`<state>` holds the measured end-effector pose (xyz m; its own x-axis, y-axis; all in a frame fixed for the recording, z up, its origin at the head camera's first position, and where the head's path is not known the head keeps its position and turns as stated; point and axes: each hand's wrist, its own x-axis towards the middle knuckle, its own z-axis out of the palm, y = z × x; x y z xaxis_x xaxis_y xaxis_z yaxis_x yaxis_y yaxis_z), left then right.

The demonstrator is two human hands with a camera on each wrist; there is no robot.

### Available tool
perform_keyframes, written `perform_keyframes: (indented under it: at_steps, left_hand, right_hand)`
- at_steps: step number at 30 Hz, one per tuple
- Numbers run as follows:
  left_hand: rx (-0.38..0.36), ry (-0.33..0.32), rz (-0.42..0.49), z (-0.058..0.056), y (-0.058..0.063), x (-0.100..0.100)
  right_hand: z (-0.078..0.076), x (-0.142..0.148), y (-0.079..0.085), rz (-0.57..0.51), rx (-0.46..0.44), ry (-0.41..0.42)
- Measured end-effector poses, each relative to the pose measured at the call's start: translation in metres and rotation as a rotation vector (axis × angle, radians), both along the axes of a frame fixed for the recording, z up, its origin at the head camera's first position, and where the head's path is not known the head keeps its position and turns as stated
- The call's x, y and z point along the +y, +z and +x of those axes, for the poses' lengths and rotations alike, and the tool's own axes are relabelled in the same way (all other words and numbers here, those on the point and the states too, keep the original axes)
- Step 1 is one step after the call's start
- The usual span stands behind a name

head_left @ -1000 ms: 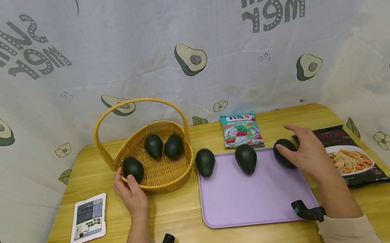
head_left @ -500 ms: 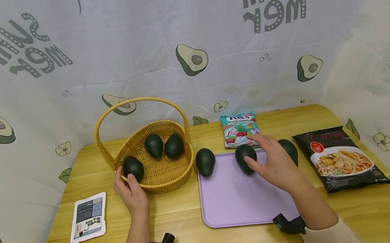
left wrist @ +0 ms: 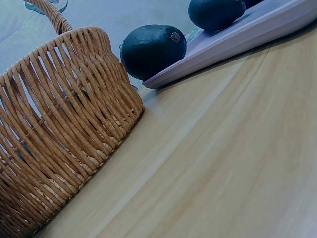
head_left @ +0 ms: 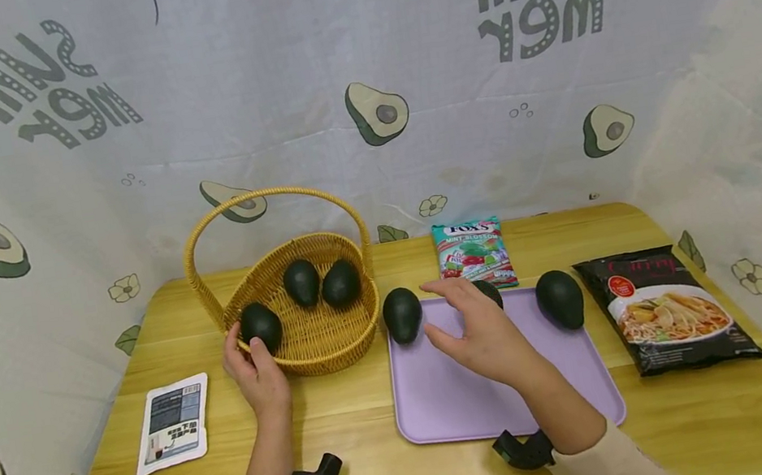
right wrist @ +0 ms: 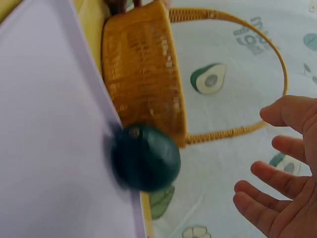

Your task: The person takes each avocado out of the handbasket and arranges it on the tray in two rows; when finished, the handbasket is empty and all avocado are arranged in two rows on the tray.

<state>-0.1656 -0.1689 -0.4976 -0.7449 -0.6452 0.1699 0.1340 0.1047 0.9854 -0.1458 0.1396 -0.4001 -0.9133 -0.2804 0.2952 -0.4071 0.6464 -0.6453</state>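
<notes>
- Head view: the near left rim of the basket (head_left: 334,354) is held by the left hand (head_left: 259,380), its thumb and fingers on either side of the rim.
- Three avocados are contained in the basket: the near left one (head_left: 261,328) is set just beside the left hand, and two (head_left: 302,284) (head_left: 341,284) are grouped at the far side.
- Nothing is held by the right hand (head_left: 479,335); its fingers are spread, the thumb well apart, as is also seen in the right wrist view.
- The right hand is held over the tray (head_left: 450,404), near its far side.
- Three more avocados are lined along the tray's far edge: the left one (head_left: 403,315) at the corner, the middle one (head_left: 490,292) partly hidden by the right hand, the right one (head_left: 560,300) fully seen.
- Beyond the tray, a candy bag (head_left: 474,252) is laid; to the right, a noodle pack (head_left: 669,309).
- A white pouch (head_left: 172,424) is placed left of the basket on the surface (head_left: 353,447).
- Behind everything, a printed cloth (head_left: 269,82) is hung.
</notes>
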Motion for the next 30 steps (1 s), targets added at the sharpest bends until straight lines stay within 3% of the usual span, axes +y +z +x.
perform_keyframes:
  at_steps: [7,16,25,30]
  left_hand:
    - [0.02,-0.008,0.004,-0.001,0.0,0.001]
    - [0.014,-0.011,-0.004,-0.002,0.0,0.002]
    - [0.005,0.001,-0.003,-0.002,-0.001,0.0]
    - [0.007,-0.001,0.003,-0.002,0.0,-0.001]
  right_hand:
    - [-0.007,-0.046,0.002,-0.064,-0.016,0.113]
    - [-0.026,-0.109,0.001,-0.037,-0.015,0.202]
    - [-0.054,-0.168,-0.006,0.083,-0.135,0.243]
    - [-0.069,-0.191,-0.013,0.163,-0.21,0.219]
